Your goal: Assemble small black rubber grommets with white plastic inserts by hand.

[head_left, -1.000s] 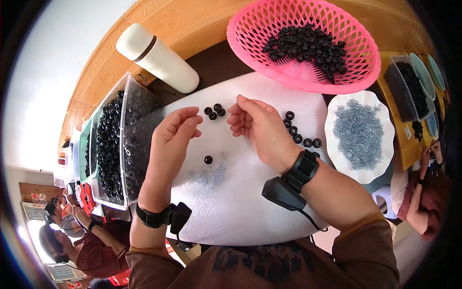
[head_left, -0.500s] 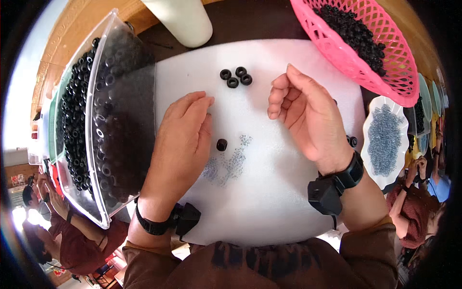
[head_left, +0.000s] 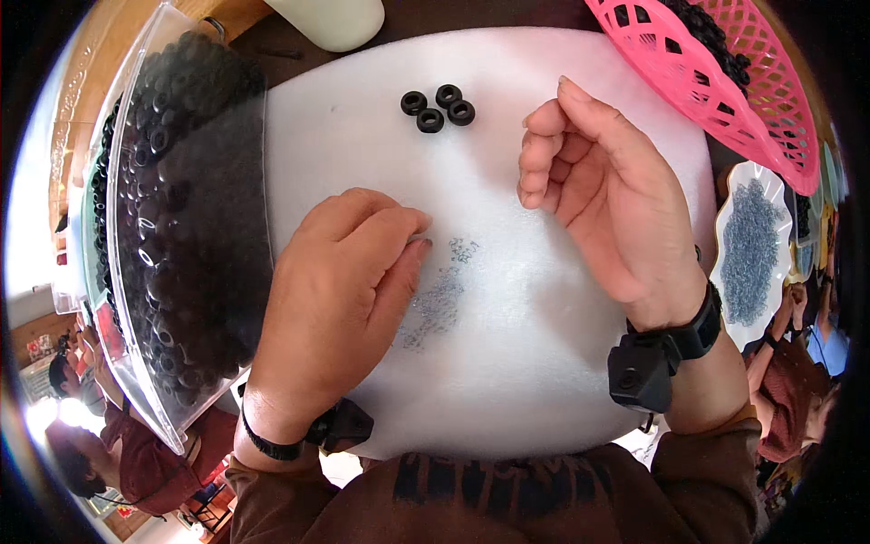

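Black rings (head_left: 437, 108) near pad's far edge, apart from both hands.

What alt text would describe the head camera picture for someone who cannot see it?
A person's left hand presses flat on a white foam pad over tiny grey bits, while the right hand rests beside it, fingers curled. Three black rings lie above.

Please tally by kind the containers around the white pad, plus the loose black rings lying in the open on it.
Loose black rings: 3
Pink mesh basket: 1
Clear plastic bin of black rings: 1
White scalloped dish of small grey parts: 1
Total: 6
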Available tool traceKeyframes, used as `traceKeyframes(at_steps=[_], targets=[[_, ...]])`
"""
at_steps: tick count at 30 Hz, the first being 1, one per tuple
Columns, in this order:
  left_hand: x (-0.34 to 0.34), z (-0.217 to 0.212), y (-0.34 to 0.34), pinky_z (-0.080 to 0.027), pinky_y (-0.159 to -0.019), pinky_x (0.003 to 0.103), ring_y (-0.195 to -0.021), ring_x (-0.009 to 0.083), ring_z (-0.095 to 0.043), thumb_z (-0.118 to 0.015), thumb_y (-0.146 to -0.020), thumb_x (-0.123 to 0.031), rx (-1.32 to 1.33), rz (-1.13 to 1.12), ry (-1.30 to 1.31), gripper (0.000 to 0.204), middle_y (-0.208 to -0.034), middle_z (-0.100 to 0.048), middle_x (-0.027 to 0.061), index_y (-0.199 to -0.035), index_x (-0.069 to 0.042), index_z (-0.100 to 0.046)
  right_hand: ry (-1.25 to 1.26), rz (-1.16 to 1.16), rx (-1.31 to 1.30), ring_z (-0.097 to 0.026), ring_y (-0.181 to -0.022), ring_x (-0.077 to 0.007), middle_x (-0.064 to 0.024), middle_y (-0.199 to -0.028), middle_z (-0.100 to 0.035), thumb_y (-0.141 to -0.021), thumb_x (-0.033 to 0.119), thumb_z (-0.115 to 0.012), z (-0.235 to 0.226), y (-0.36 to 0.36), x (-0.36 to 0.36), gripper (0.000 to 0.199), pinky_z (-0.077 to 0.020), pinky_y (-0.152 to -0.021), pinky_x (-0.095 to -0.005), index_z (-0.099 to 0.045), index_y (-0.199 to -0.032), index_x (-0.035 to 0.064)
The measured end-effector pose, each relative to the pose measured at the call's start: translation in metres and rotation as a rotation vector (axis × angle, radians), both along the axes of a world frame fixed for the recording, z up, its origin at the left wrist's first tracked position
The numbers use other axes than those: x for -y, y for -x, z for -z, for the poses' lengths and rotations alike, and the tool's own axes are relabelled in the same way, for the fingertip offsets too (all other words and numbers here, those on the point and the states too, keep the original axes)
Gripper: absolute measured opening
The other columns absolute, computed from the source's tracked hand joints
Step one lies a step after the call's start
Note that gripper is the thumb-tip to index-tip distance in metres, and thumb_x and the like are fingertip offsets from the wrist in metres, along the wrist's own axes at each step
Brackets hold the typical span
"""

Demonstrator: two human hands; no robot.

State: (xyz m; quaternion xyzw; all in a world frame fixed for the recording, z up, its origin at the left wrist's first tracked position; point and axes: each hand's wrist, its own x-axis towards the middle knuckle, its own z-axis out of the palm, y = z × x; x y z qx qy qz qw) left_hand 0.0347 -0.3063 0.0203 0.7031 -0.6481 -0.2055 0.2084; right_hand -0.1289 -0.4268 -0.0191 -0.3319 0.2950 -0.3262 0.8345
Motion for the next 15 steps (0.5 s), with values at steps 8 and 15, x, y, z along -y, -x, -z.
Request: traceKeyframes(at_steps=[8, 15], targets=[[0.004, 0.006, 0.013, -0.044, -0.073, 0.035, -0.084, 0.0278, -0.055, -0.064, -0.072, 0.000, 0.062, 0.116, 0.067, 0.020, -0.087, -0.056, 0.0121, -0.092, -0.001, -0.061, 0.047, -0.037, 0.040, -0.055, -0.066, -0.0127, -0.0030, -0.073, -0.060, -0.094, 0.031, -0.045, 0.000, 0.000, -0.001, 0.031, -0.0450, -0.065, -0.0266, -0.060, -0.085, 0.0056], [0.006, 0.005, 0.014, -0.043, -0.072, 0.036, -0.080, 0.0294, -0.053, -0.065, -0.070, -0.001, 0.078, 0.126, 0.067, 0.017, -0.084, -0.055, 0.0120, -0.084, -0.001, -0.056, 0.048, -0.028, 0.049, -0.055, -0.066, -0.0144, -0.0051, -0.074, -0.061, -0.093, 0.028, -0.048, -0.002, 0.001, -0.002, 0.029, -0.0454, -0.064, -0.0271, -0.060, -0.086, 0.0028]])
